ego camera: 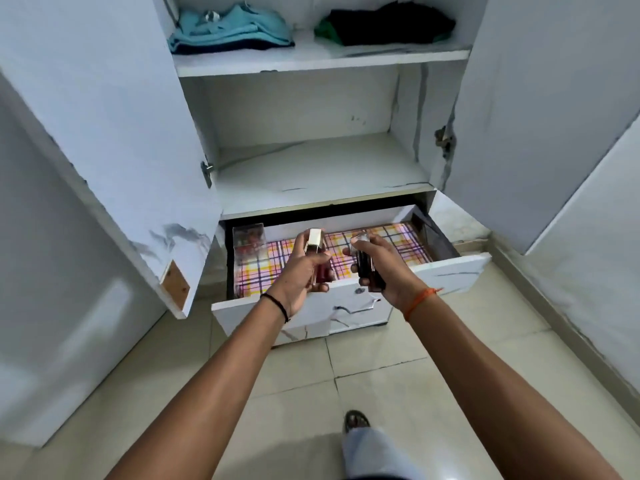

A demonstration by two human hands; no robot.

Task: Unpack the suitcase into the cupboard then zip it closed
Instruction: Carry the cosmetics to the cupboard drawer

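My left hand [302, 278] curls round a squarish glass perfume bottle [317, 261] of dark red liquid with a pale boxy cap, and my right hand [382, 268] grips a darker glass bottle [367, 268] with a clear cap. Both hang over the open cupboard drawer [450, 271], which is marble-patterned white with a glossy plaid liner [398, 242]. A clear plastic box [249, 242] sits in the drawer's back left corner, and folded teal clothes [228, 29] and dark clothes [388, 24] lie on the top shelf [322, 62].
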